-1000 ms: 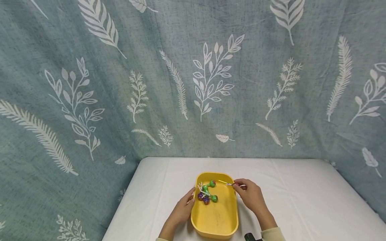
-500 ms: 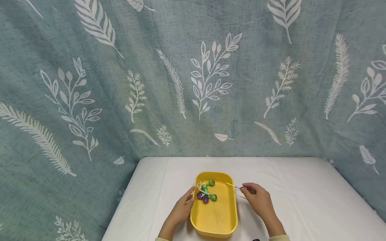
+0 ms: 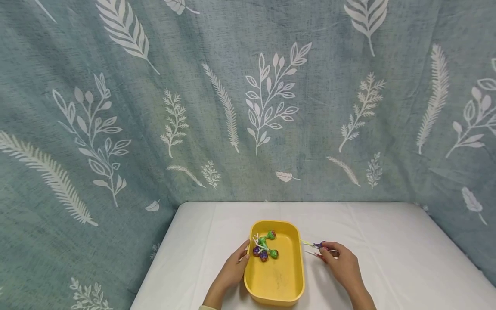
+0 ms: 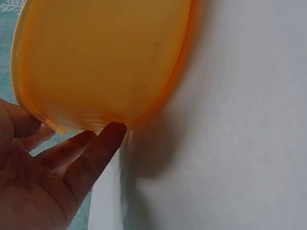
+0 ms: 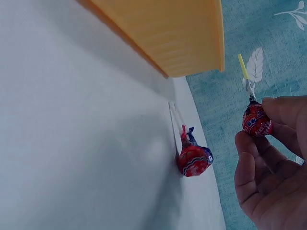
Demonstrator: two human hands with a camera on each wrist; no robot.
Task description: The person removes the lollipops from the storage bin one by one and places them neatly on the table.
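Note:
My right hand [image 3: 342, 262] pinches a lollipop [image 5: 257, 120] with a red and dark wrapper and a yellow-tipped stick, held just above the table right of the yellow tray [image 3: 276, 297]. Below it, two lollipops lie close together; the red-wrapped lollipop [image 5: 193, 162] partly covers one in a blue wrapper. My left hand [image 3: 235, 267] rests against the tray's left side. In the left wrist view, its extended fingers [image 4: 103, 151] touch the tray's outer wall. Green lollipops [image 3: 274, 253] and purple lollipops [image 3: 264, 256] lie bunched inside at the tray's left, sticks crossing.
A white cloth covers the table [image 3: 387, 249]. Behind and to the left hangs a blue-green curtain [image 3: 232, 172] with white leaf prints. The tray's raised rim stands between the bunched lollipops and my right hand.
My right hand has carried the lollipop from over the tray's right rim rightward, down toward the lollipops on the table. The left hand and the tray stay in place.

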